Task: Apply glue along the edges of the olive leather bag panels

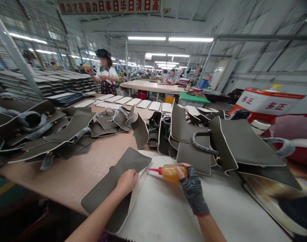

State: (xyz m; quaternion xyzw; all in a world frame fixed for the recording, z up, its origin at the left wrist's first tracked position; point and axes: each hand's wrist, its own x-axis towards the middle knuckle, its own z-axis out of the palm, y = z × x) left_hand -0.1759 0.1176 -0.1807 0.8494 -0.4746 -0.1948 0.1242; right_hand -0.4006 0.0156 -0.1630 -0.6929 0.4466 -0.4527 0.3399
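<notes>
My bare left hand [128, 180] is closed on the edge of a dark grey-green bag panel [105, 183], fingers curled over its rim and lifting it at a slant from the table. In a fingerless grey knit glove, my right hand [191, 185] grips a squeeze bottle [171, 172] of amber liquid, probably glue. The bottle lies almost level, and its red pointed nozzle aims left at the panel's pale edge, close to it; whether the tip touches I cannot tell. Beneath both hands spreads a white sheet [166, 208].
Grey-green bag pieces with wrapped handles pile up at left [67, 129] and right [254, 141]. Behind them, pale panels [138, 103] lie in rows. A person [106, 77] stands at the back left; another person [170, 79] sits behind a farther table [150, 86].
</notes>
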